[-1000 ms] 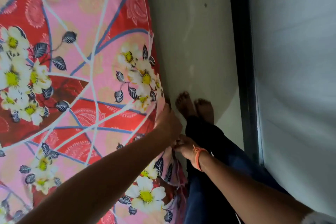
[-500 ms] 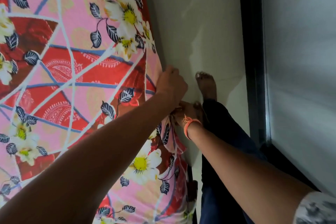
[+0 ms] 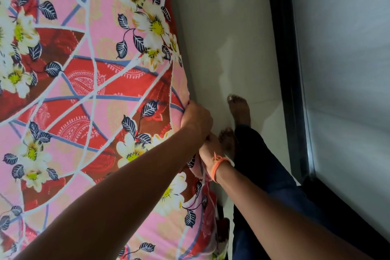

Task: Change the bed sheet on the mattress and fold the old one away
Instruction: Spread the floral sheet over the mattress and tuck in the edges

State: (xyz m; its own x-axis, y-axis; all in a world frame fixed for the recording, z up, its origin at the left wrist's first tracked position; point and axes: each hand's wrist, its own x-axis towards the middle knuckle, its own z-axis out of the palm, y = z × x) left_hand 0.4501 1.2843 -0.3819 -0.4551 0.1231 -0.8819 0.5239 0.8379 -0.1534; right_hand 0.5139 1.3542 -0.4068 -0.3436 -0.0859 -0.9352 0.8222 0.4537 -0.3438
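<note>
A pink and red flowered bed sheet (image 3: pixel 88 82) covers the mattress and fills the left of the view. My left hand (image 3: pixel 197 120) grips the sheet at the mattress's right edge, fingers curled over the side. Just below it my right hand (image 3: pixel 210 150), with an orange band at the wrist, is down at the side of the mattress in the hanging sheet; its fingers are hidden by the cloth and by the left hand.
A narrow strip of pale floor (image 3: pixel 228 48) runs between the mattress and a dark-framed panel (image 3: pixel 285 69) on the right. My bare feet (image 3: pixel 238 107) and dark trousers (image 3: pixel 263 171) stand in that strip.
The view has shifted along the mattress edge. Both hands stay at the sheet's side edge, left above right, and one foot has stepped forward.
</note>
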